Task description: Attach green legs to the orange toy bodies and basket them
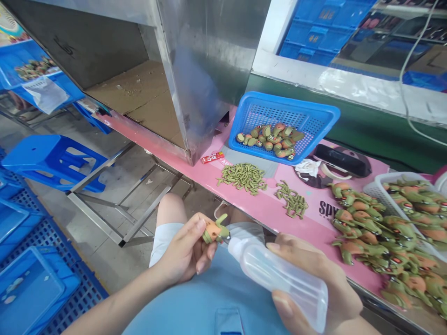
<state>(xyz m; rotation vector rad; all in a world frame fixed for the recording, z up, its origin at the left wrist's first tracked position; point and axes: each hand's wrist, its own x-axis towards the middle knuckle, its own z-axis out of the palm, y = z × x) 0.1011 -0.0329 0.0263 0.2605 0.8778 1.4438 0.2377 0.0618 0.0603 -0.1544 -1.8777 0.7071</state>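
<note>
Currently, the left hand (186,246) pinches a figure (211,230) between thumb and fingertips (211,251), its orange side showing; the right hand (335,284) grips a bottle (275,270), tip at the figure, contact unclear. "SPY" shows on the pink mat (251,209), the line beneath too small to read. The frame's right edge cuts off a pile of figures (401,230).

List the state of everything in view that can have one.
Figurine, held in left grip
Bottle, tilted, held in right grip, nozzle at the figurine
Small green pieces, loose, in two piles
Blue basket, partly filled
White basket, heaped
Tissue, crumpled
Blue stool, upright
Metal cabinet, open-fronted
</note>
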